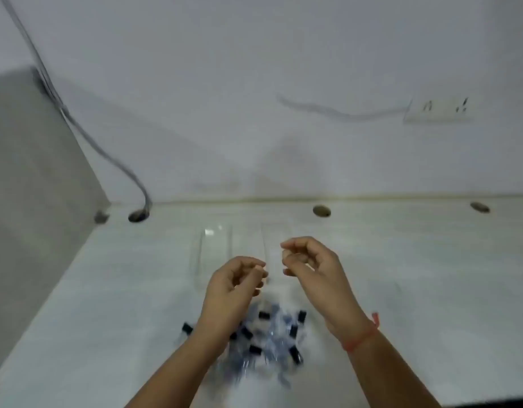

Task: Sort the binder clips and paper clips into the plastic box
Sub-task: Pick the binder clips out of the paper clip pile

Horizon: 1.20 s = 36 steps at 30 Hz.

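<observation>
A mixed pile of black binder clips and silvery paper clips (269, 340) lies on the white counter near its front edge. Behind the pile stands a clear plastic box (213, 254) with divided compartments, hard to make out in the blur. My left hand (236, 287) hovers above the pile with its fingers curled together. My right hand (310, 266) is raised beside it over the box's right part, fingertips pinched. The blur hides whether either hand holds a clip. A red thread band circles my right wrist.
The white counter (416, 275) meets a wall at the back, with three round holes along that edge. A grey cable (113, 160) drops into the left hole. A grey panel stands at the left. A power strip (439, 110) hangs on the wall.
</observation>
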Available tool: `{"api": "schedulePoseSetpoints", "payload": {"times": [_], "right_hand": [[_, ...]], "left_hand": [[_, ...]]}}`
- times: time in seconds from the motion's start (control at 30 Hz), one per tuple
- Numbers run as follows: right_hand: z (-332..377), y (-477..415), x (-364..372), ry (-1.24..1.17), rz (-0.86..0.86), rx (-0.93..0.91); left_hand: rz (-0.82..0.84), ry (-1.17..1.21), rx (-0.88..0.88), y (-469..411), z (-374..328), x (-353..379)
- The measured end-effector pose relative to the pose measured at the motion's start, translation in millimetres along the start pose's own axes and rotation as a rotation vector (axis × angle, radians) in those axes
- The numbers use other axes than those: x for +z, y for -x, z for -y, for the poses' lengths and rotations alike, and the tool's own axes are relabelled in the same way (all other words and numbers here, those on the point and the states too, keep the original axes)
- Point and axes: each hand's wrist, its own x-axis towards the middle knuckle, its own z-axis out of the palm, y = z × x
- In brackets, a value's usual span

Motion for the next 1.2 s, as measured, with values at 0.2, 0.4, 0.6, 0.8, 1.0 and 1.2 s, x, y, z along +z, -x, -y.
{"api": "schedulePoseSetpoints", "payload": {"times": [0.2, 0.4, 0.6, 0.8, 1.0, 1.2], "right_hand": [[-147.7, 56.9, 7.8, 0.556, 0.221, 0.026], [-204.2, 68.7, -0.3, 0.901, 0.139, -0.064], [-207.0, 71.2, 3.3, 0.845, 0.124, -0.066], [-206.9, 58.3, 11.3, 0.876, 0.138, -0.048], [-213.2, 44.5, 18.4, 0.918, 0.099, -0.076], [-208.6, 36.3, 9.9, 0.602, 0.076, 0.01]], "left_hand": [[-0.081, -0.598, 0.137, 52.7, 137.2, 6.4], [-0.106, -0.831, 0.412, 66.9, 207.4, 18.7], [-0.209, -0.912, 0.421, 61.2, 204.5, 41.9], [-0.232, -1.086, 0.241, 37.9, 204.3, 47.8], [-0.223, -1.019, 0.252, 22.7, 204.7, 43.0], [-0.293, -0.718, 0.253, 23.8, 193.3, 39.1]]}}
